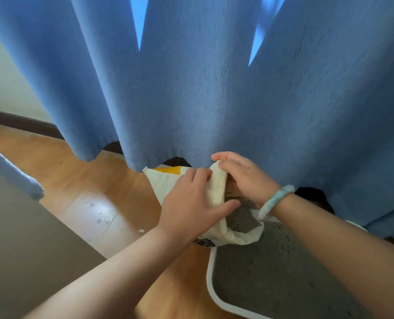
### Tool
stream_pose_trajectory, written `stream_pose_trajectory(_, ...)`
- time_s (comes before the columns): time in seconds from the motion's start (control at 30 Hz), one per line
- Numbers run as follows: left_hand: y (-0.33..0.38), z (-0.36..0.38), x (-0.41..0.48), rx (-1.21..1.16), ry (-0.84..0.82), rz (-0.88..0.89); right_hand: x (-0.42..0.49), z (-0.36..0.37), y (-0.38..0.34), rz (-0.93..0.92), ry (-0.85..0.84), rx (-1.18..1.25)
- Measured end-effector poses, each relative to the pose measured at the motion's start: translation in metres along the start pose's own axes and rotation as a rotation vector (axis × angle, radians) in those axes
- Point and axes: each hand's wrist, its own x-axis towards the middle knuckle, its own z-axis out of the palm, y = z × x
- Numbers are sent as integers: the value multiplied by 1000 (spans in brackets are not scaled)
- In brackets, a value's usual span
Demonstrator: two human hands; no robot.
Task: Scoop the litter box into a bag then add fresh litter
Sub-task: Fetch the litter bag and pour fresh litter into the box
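Head view: I count two hands, one bag, one litter box. The left hand (191,203) has its grip closed on the litter bag (166,183), fingers lying over a rolled fold of the cream material and the thumb hooked beneath it. The right hand (239,178) has its grip closed on the same fold from the far side, fingers curled over its top end. One pale green bracelet (275,200) sits on the right wrist.

The bag lies on the wooden floor (88,171), one yellow patch showing at its far end under the curtain hem. Its open mouth hangs over the far left corner of the litter box (211,279), and grey grains show inside the mouth. The box sits on the floor at lower right, its white rim curving round one bed of grey litter (272,272).

One blue curtain (191,88) hangs in deep folds behind everything, with a second strip of blue cloth (12,176) at the left edge. One small white scrap (141,231) lies on the floor left of the bag.
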Motion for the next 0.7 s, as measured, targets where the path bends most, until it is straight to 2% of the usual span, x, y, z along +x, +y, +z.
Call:
stream_pose_trajectory(0.1,12,4,10,128,74,-54,1,1,3,-29,-32,-143)
stream_pose_trajectory(0.17,16,4,18,139,65,-117,3,0,7,-51,-51,-224)
stream_pose_trajectory(0.33,9,5,28,170,18,-148,2,-2,22,-50,-131,-120)
stream_pose_trajectory(0.43,1,2,27,137,32,-144,-7,-5,30,-131,-144,-127)
stream_pose_trajectory(0.57,-10,1,26,91,69,-191,-24,-18,61,-222,97,-303)
stream_pose_trajectory(0.63,-13,1,26,67,97,-204,-31,-23,84,-188,219,-410)
stream_pose_trajectory(0.7,-13,0,26,46,117,-216,-32,-29,100,-99,277,-419)
